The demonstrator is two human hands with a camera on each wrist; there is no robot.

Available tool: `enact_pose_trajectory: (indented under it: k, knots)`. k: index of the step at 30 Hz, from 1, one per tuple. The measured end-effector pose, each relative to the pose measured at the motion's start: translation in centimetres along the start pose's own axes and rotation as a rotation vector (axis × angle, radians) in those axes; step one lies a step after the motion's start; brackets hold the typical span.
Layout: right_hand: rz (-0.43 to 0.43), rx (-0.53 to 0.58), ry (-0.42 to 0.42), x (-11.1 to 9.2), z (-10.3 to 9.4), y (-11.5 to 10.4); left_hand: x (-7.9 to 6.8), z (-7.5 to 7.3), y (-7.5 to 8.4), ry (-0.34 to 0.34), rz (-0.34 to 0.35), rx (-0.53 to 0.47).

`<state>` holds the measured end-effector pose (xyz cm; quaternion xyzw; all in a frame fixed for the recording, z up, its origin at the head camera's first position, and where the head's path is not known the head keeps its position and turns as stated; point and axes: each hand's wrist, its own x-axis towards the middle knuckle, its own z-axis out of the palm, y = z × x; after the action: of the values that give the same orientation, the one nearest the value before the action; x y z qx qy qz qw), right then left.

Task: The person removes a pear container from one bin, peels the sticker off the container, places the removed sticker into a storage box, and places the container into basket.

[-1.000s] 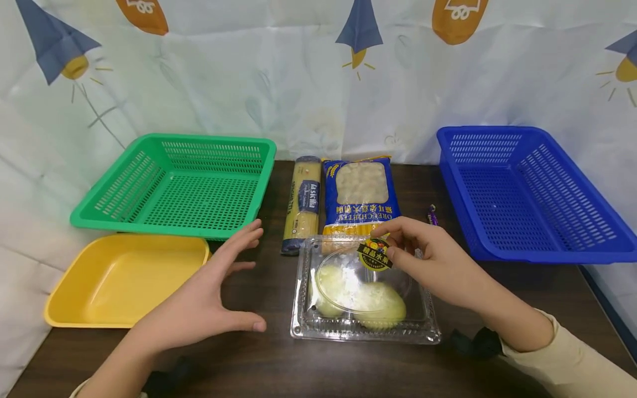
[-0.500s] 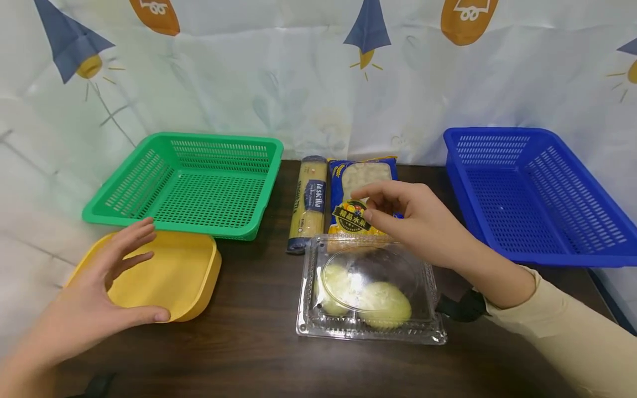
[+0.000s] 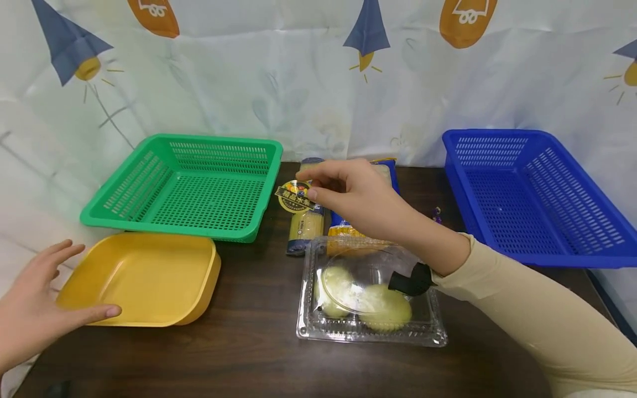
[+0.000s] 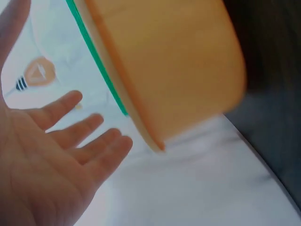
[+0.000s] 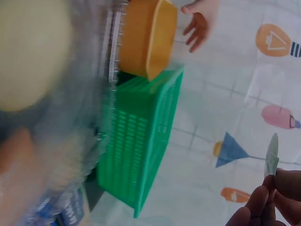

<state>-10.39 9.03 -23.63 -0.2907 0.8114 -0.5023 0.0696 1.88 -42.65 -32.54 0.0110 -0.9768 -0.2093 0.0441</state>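
Between thumb and fingers, my right hand pinches a round black-and-gold sticker, held above the spaghetti pack. In the right wrist view the sticker shows nearly edge-on. Below that forearm lies a clear plastic clamshell box, lid down, with pale green rounded produce inside. My left hand is at the far left, fingers spread and holding nothing, near the left end of the yellow basin. In the left wrist view its palm faces up beside the basin's wall.
A green basket stands behind the basin, and a blue basket at the right. The right hand partly covers a blue pasta bag. A small purple-wrapped item lies near the blue basket. A printed curtain hangs behind.
My right hand has lifted the sticker off from over the box lid and carried it left, over the spaghetti pack. My left hand has moved away to the far left.
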Motion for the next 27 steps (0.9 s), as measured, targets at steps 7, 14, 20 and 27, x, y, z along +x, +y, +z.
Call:
enact_pose_trajectory:
  k: [7, 14, 20, 27]
  knots:
    - [-0.031, 0.029, -0.03, 2.7, 1.0, -1.7, -0.2, 0.9, -2.9, -0.042, 0.059, -0.125]
    - [-0.055, 0.087, -0.045, 5.4, 2.6, -2.7, 0.3, 0.9, -3.8, -0.115, 0.024, -0.101]
    - [-0.101, 0.116, -0.081, 7.3, 5.2, -3.2, 0.4, 0.9, -4.9, -0.166, -0.053, -0.073]
    - [-0.11, 0.105, -0.167, 8.8, 8.6, -4.1, 0.3, 1.1, -5.4, -0.165, -0.029, -0.092]
